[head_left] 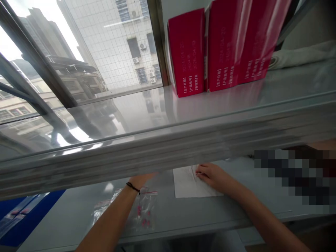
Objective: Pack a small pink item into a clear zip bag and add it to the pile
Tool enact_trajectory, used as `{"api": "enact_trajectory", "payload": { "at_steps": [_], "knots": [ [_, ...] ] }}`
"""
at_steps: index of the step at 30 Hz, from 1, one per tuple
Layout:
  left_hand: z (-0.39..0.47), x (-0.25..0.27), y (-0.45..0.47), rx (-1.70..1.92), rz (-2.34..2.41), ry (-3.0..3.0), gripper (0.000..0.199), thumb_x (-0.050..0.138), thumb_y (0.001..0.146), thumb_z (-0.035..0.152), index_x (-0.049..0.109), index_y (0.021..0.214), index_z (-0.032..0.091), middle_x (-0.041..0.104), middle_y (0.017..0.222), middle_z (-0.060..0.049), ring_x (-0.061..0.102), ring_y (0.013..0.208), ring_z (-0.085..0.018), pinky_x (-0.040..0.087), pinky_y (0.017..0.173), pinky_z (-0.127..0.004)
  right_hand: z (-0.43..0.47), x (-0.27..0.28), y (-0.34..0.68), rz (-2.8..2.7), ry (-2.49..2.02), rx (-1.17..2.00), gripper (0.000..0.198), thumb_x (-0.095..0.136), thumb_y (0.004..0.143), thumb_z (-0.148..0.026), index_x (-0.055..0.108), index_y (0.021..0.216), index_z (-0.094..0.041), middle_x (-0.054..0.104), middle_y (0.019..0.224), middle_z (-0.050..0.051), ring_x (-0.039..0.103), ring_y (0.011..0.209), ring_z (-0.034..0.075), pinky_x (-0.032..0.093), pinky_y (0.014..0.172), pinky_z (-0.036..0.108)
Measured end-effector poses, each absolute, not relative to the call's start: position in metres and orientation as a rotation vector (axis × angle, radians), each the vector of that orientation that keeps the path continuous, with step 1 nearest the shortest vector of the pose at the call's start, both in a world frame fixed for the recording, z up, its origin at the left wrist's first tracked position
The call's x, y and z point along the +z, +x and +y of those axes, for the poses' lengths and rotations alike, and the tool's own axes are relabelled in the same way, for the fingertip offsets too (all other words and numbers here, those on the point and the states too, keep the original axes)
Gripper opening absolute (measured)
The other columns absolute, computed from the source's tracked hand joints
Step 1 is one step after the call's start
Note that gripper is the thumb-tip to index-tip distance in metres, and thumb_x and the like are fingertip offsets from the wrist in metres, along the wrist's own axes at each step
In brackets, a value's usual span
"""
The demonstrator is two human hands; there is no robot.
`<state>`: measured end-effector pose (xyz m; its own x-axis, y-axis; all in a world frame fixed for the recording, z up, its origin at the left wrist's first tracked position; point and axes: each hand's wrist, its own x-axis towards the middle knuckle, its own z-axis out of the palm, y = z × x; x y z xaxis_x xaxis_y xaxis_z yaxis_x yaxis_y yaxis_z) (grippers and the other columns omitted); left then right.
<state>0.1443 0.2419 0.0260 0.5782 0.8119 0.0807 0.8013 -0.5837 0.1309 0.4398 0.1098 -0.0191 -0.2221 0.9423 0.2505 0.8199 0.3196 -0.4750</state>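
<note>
Grey metal everywhere, basically: a two-level bench with a shiny upper shelf (pixel 147 108) running across the whole view, and both arms reaching in under its front edge to the lower worktop (pixel 183 213).

Right hand (pixel 212 175) lies palm down on a white sheet of paper (pixel 187 185), fingers fairly flat and spread over the sheet's upper right part, not curled around anything. It's pressing on or resting against the paper rather than gripping it. The paper lies flat on the lower worktop, roughly in the middle, just under the shelf's lip.

Left hand (pixel 140 179) is mostly hidden behind the shelf edge, so only the wrist and the heel of the hand show, with a thin black band (pixel 133 188) around the wrist. Can't tell whether those fingers are open or closed, or whether they've got hold of something.

Right under the left forearm there are some clear zip bags (pixel 143 210) lying flat on the worktop, with small pink bits inside. They're left of the paper and a bit nearer to the camera, not touching it as far as I can see.

Up on the shelf, three red boxes (pixel 215 45) stand upright side by side against the back. A window (pixel 78 52) to the left looks out on apartment blocks. A blue bin (pixel 28 218) sits at the bottom left corner.
</note>
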Motion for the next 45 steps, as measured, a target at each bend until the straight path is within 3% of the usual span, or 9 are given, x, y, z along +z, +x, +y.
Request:
{"api": "enact_trajectory", "payload": {
  "at_steps": [8, 11, 20, 28, 33, 38, 45],
  "knots": [
    [0.237, 0.025, 0.158, 0.034, 1.453, 2.834, 0.021, 0.052, 0.097, 0.028, 0.071, 0.099, 0.019, 0.074, 0.097, -0.013, 0.069, 0.094, -0.027, 0.046, 0.082, -0.037, 0.106, -0.02, 0.442, -2.078, -1.54, 0.333, 0.022, 0.049, 0.098, -0.027, 0.069, 0.104, -0.021, 0.067, 0.102, 0.008, 0.062, 0.095, 0.022, 0.046, 0.085, 0.034],
    [0.233, 0.025, 0.157, 0.068, 1.47, 2.864, 0.027, 0.044, 0.098, 0.023, 0.07, 0.093, 0.018, 0.074, 0.095, -0.014, 0.069, 0.093, -0.029, 0.046, 0.079, -0.039, 0.106, -0.018, 0.438, -2.116, -1.563, 0.305, 0.023, 0.048, 0.099, -0.026, 0.07, 0.096, -0.02, 0.067, 0.098, 0.007, 0.062, 0.091, 0.022, 0.046, 0.083, 0.034],
    [0.202, 0.042, 0.153, 0.294, 1.47, 2.876, 0.025, 0.044, 0.097, 0.018, 0.067, 0.089, 0.02, 0.071, 0.087, -0.006, 0.068, 0.081, -0.021, 0.042, 0.069, -0.03, 0.095, 0.004, 0.43, -2.087, -1.578, 0.253, 0.021, 0.05, 0.096, -0.019, 0.068, 0.087, -0.019, 0.067, 0.091, 0.006, 0.064, 0.085, 0.021, 0.045, 0.079, 0.033],
    [0.124, 0.072, 0.163, 0.564, 0.921, 2.845, 0.026, 0.045, 0.094, 0.012, 0.069, 0.094, 0.021, 0.069, 0.089, -0.005, 0.065, 0.088, -0.021, 0.043, 0.077, -0.029, 0.032, 0.072, 0.38, -1.928, -1.212, 0.328, 0.014, 0.055, 0.099, -0.029, 0.067, 0.095, -0.022, 0.064, 0.092, 0.001, 0.06, 0.082, 0.015, 0.044, 0.073, 0.027],
    [0.041, 0.085, 0.144, 0.715, 0.859, 2.652, 0.024, 0.048, 0.093, 0.013, 0.066, 0.079, 0.021, 0.068, 0.076, -0.002, 0.064, 0.076, -0.02, 0.04, 0.068, -0.029, -0.031, 0.09, 0.338, -2.01, -1.068, 0.308, 0.015, 0.05, 0.101, -0.025, 0.064, 0.099, -0.021, 0.063, 0.097, 0.003, 0.059, 0.091, 0.016, 0.046, 0.081, 0.028],
    [-0.016, 0.081, 0.112, 0.713, 0.816, 2.481, 0.026, 0.051, 0.091, 0.012, 0.066, 0.071, 0.021, 0.068, 0.073, -0.001, 0.063, 0.071, -0.017, 0.039, 0.065, -0.028, -0.073, 0.076, 0.312, -2.19, -1.132, 0.129, 0.016, 0.046, 0.102, -0.023, 0.062, 0.104, -0.022, 0.062, 0.102, 0.006, 0.057, 0.094, 0.02, 0.046, 0.083, 0.034],
    [-0.019, 0.051, 0.105, 0.682, 0.811, 2.39, 0.021, 0.052, 0.086, 0.008, 0.064, 0.073, 0.02, 0.069, 0.078, -0.002, 0.06, 0.073, -0.016, 0.038, 0.068, -0.026, -0.073, 0.025, 0.304, -2.326, -1.181, -0.16, 0.013, 0.051, 0.098, -0.015, 0.061, 0.105, -0.021, 0.063, 0.096, 0.005, 0.055, 0.083, 0.021, 0.043, 0.078, 0.037]
  ]
}}
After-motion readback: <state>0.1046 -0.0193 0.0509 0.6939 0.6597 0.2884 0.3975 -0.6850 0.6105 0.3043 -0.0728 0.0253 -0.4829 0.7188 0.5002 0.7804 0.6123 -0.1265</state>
